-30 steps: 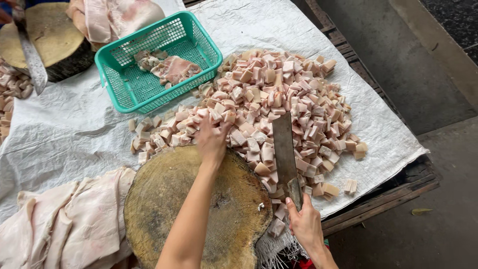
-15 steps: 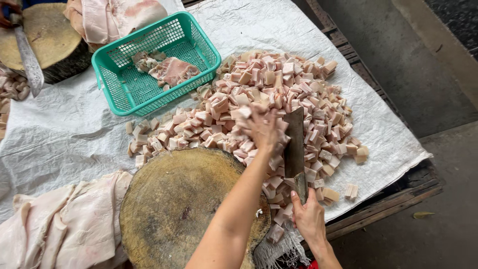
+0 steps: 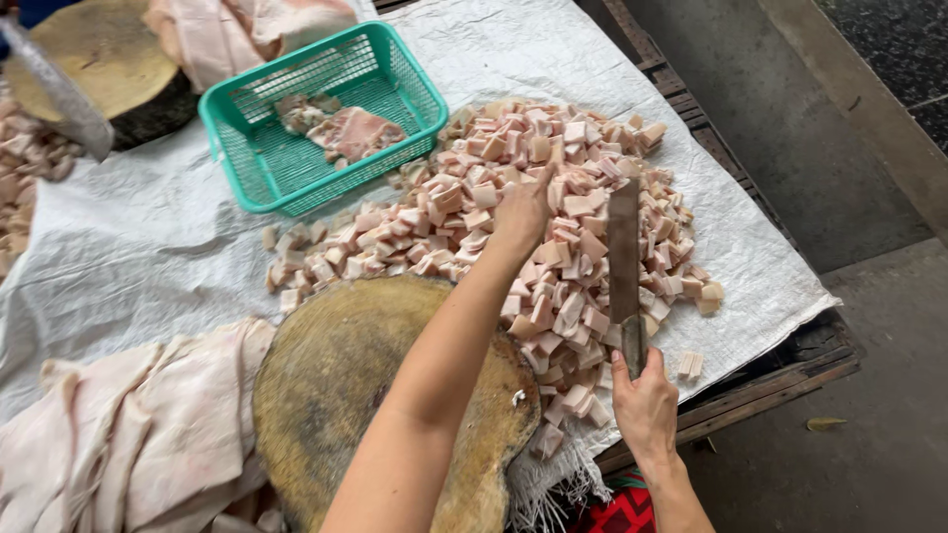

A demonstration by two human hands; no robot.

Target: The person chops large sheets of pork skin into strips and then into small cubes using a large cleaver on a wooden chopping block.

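My left hand (image 3: 520, 212) reaches out over a big heap of pink-and-white cut meat cubes (image 3: 583, 158) and rests on the cubes, fingers curled down among them. My right hand (image 3: 644, 400) grips the handle of a long cleaver (image 3: 623, 252), whose blade points away from me over the right side of the heap. In front of me sits a round wooden chopping block (image 3: 355, 385), bare on top. The cubes lie on a white woven sheet (image 3: 148, 247).
A green plastic basket (image 3: 321, 118) with a few meat pieces stands behind the heap. Flat slabs of pale pork skin (image 3: 128, 434) lie left of the block. Another round block (image 3: 99, 59) and a second cleaver blade (image 3: 59, 89) are at the far left. The table edge (image 3: 750, 395) drops to concrete floor.
My left hand has moved right and farther away, from the near edge of the heap to its middle. The cleaver in my right hand has stayed roughly where it was.
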